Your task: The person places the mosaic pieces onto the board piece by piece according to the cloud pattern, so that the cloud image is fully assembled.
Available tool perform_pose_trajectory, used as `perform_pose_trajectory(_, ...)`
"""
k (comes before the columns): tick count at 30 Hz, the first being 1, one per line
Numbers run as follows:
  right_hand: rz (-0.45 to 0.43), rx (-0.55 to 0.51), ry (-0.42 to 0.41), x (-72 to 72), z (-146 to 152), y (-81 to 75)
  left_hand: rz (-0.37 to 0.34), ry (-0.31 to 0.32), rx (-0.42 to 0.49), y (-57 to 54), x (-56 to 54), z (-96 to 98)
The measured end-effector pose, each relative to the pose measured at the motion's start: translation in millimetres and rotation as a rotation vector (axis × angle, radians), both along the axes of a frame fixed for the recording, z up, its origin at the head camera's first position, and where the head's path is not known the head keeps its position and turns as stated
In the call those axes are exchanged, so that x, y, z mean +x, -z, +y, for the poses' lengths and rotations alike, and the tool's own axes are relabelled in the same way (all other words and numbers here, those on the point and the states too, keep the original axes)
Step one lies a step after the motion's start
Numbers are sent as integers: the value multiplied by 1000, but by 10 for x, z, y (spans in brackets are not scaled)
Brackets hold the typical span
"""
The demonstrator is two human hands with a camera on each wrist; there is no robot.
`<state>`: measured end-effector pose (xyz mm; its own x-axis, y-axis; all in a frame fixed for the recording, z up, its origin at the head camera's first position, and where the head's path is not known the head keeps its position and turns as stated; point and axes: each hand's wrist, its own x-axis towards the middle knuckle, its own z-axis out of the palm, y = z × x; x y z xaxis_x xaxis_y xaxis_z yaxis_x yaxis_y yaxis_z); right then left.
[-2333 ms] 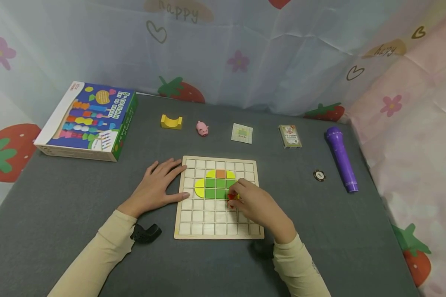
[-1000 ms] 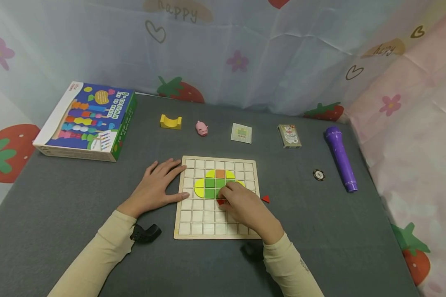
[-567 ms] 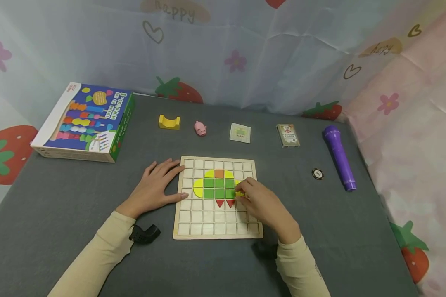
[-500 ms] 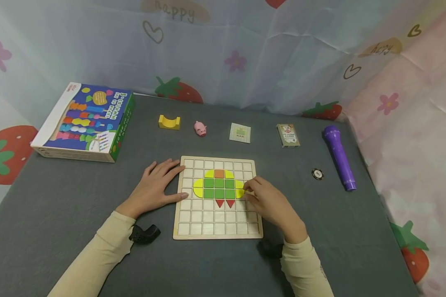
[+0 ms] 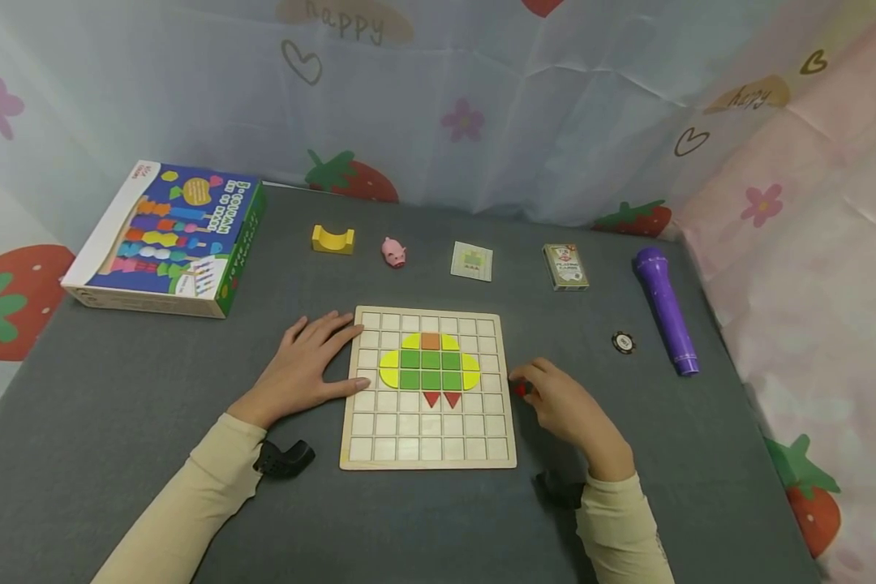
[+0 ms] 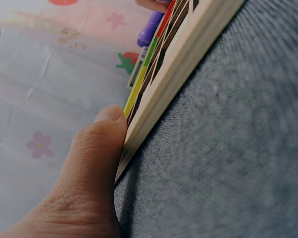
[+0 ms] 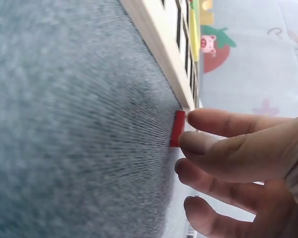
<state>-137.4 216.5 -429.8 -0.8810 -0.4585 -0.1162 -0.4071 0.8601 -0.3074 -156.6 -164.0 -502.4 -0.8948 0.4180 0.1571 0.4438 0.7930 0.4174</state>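
A wooden grid board (image 5: 429,464) lies on the grey cloth. Green squares (image 5: 431,361), an orange square (image 5: 430,341) and yellow rounded tiles (image 5: 389,370) sit in its middle, with two red triangle tiles (image 5: 453,400) below them. My left hand (image 5: 302,369) lies spread at the board's left edge, its thumb (image 6: 102,144) touching the rim in the left wrist view. Just off the right edge, my right hand (image 5: 569,410) has thumb and index finger at a loose red triangle tile (image 7: 177,130), which lies on the cloth; they pinch its ends.
Along the back stand a boxed game (image 5: 168,239), a yellow curved block (image 5: 332,240), a pink pig (image 5: 393,253), a small pattern card (image 5: 471,261) and a playing card box (image 5: 565,267). To the right are a black chip (image 5: 624,342) and a purple microphone (image 5: 667,312).
My right hand has set a red triangle tile on the board, then moved right off it to the loose red triangle tile. The left hand keeps its place.
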Motion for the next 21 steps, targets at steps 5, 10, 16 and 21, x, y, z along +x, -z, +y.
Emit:
perform_pose_trajectory(5, 2, 2, 25, -5, 11, 32, -5, 3, -4, 0, -8, 6)
perform_pose_trajectory(10, -8, 10, 65, -22, 18, 47, 0, -1, -9, 4, -12, 4)
perform_pose_trajectory(16, -16, 6, 64, -38, 20, 89, -3, -3, -13, 10, -9, 0)
perform_pose_trajectory(21, 14, -31, 65, -42, 16, 96, -8, -10, -20, 18, -13, -4)
